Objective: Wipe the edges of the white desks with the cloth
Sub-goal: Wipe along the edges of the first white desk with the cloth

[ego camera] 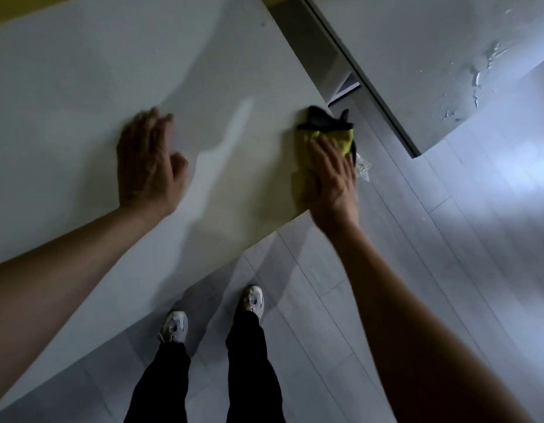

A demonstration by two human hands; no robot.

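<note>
Cloth (328,132) under right hand (331,175), at white desk (112,71) edge, seemingly pressed

Both bare forearms reach forward from the lower corners of the view. The left hand (148,166) lies palm down with its fingers straight and close together, pointing away from the body, the thumb tucked slightly out to the side; it grips nothing. The right hand (331,175) is stretched out farther to the right, palm down, its fingers flat and extended, pressing downward, the wrist bent a little. Below, two legs in dark trousers stand apart, feet in pale shoes.
</note>
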